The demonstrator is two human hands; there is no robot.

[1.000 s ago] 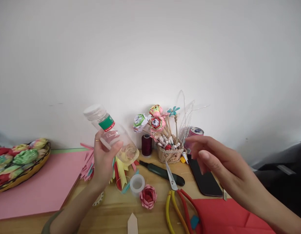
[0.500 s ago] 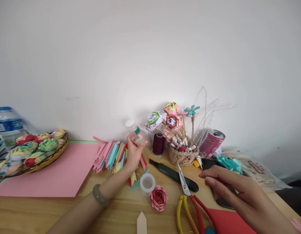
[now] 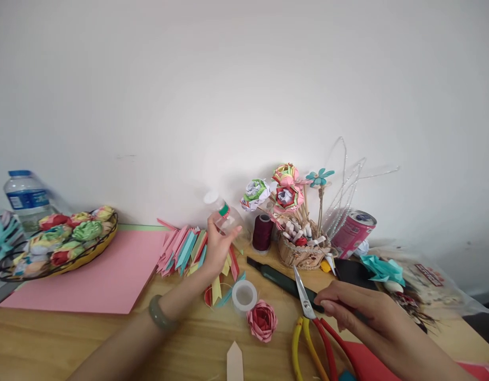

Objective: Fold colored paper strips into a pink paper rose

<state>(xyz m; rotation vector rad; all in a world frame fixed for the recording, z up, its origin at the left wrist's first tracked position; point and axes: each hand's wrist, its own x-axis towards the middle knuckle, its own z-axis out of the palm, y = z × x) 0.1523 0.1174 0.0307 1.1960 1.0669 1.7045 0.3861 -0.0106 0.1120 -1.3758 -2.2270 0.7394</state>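
My left hand (image 3: 219,246), with a bangle (image 3: 159,312) on its wrist, grips a small clear bottle (image 3: 232,221) that has a white cap and a green label. The bottle tilts to the left near the wall. My right hand (image 3: 359,312) hovers over the scissors (image 3: 306,307), thumb and forefinger pinched; whatever they hold is too fine to make out. Between the hands lie a pink paper rose (image 3: 262,320) and a small translucent round container (image 3: 244,296). A pointed pale paper strip (image 3: 235,365) is at the front edge of view.
Folded paper strips (image 3: 184,248) pile up left of the bottle. A dark thread spool (image 3: 262,233) and a basket (image 3: 302,256) of paper flowers stand behind a dark green tool (image 3: 282,280). A pink can (image 3: 353,233) is right. A tray (image 3: 109,235) of paper flowers sits on pink paper (image 3: 109,286).
My right hand has moved left, closer to the scissors. My left hand stays at the bottle, which now shows more clearly in its grip. The view has shifted slightly.
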